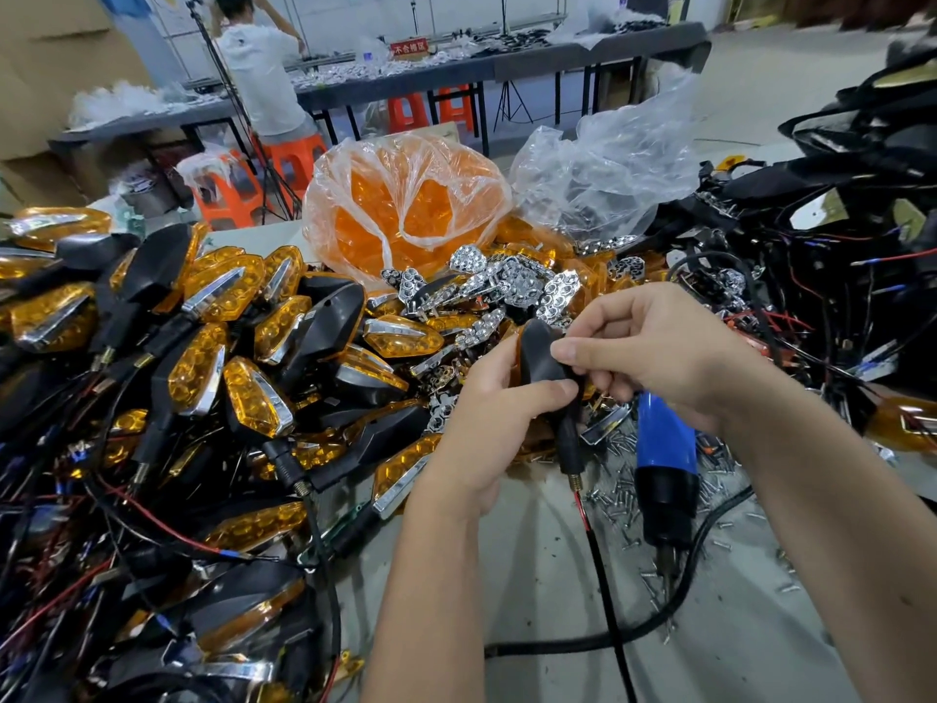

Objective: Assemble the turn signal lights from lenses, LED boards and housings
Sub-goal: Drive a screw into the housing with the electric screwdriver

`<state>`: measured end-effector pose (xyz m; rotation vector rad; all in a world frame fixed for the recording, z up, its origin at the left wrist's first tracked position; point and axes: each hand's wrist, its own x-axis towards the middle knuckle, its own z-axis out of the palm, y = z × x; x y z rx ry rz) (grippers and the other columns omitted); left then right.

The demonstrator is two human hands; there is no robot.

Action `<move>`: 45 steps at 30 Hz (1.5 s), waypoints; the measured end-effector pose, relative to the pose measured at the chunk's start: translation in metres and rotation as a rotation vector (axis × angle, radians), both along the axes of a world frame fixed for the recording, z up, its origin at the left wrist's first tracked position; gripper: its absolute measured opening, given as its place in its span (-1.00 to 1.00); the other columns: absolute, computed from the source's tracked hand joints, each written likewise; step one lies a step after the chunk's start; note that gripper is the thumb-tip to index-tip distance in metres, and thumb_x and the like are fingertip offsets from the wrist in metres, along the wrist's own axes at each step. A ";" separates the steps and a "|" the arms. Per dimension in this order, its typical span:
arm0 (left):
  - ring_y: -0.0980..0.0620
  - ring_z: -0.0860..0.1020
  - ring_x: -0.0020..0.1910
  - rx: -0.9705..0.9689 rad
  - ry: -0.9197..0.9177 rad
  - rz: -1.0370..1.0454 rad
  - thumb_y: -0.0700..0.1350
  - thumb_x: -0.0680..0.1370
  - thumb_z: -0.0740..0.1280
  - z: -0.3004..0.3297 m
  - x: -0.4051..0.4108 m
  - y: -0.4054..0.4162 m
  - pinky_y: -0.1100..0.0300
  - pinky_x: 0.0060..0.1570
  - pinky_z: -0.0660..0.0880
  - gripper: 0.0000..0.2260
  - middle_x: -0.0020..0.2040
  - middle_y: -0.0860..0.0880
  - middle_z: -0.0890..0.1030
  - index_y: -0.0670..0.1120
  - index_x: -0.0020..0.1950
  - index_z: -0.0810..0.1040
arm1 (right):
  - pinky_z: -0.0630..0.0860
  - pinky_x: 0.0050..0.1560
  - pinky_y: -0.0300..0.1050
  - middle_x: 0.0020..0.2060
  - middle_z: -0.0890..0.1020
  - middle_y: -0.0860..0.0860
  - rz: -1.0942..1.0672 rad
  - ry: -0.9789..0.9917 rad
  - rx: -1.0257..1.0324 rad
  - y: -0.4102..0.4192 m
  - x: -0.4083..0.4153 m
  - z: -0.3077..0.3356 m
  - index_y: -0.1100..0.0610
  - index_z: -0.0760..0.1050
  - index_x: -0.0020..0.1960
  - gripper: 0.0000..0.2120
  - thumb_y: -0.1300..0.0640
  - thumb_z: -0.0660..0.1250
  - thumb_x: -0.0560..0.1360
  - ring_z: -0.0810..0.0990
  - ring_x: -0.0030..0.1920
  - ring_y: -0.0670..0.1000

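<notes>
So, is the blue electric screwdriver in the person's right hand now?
No, the blue electric screwdriver lies on the table under the right hand, which, with the left hand, holds a black housing.

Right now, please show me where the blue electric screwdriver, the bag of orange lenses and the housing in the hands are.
blue electric screwdriver (664, 443), head view, blue grip.
bag of orange lenses (405, 205), head view, bag front.
housing (541, 355), head view, black back shell.

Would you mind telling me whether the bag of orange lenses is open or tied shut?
Open: the clear bag of orange lenses has its mouth slack and gaping, with no knot visible.
</notes>
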<state>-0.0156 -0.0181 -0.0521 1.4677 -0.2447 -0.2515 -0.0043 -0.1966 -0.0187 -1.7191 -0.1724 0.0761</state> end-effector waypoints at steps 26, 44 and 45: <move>-0.12 0.67 -0.22 -0.284 0.230 0.026 -0.10 0.43 0.42 0.006 -0.004 -0.009 0.11 -0.19 0.65 -0.52 -0.05 -0.19 0.71 -0.28 0.29 0.51 | 0.36 -0.40 -0.03 -0.23 0.44 0.05 -0.398 0.192 -1.161 -0.027 0.006 -0.008 0.19 0.17 0.12 -0.10 -0.39 0.59 0.26 0.53 -0.29 0.10; -0.05 0.60 -0.36 -0.302 0.206 0.101 -0.10 0.40 0.36 0.002 -0.003 -0.003 0.17 -0.39 0.57 -0.79 -0.26 -0.11 0.61 -0.18 -0.04 0.50 | 0.70 0.04 0.07 -0.12 0.53 0.04 -0.614 0.093 1.020 -0.024 0.006 0.008 0.14 0.48 0.07 -0.60 -0.09 0.56 0.48 0.60 -0.18 0.05; -0.06 0.62 -0.32 -0.307 0.199 0.093 -0.15 0.39 0.34 0.001 -0.003 -0.005 0.17 -0.38 0.57 -0.79 -0.23 -0.10 0.62 -0.17 -0.01 0.49 | 0.68 -0.08 -0.04 -0.19 0.49 0.02 -0.602 0.071 1.080 -0.022 0.006 0.009 0.15 0.45 0.03 -0.61 -0.06 0.56 0.49 0.56 -0.27 0.01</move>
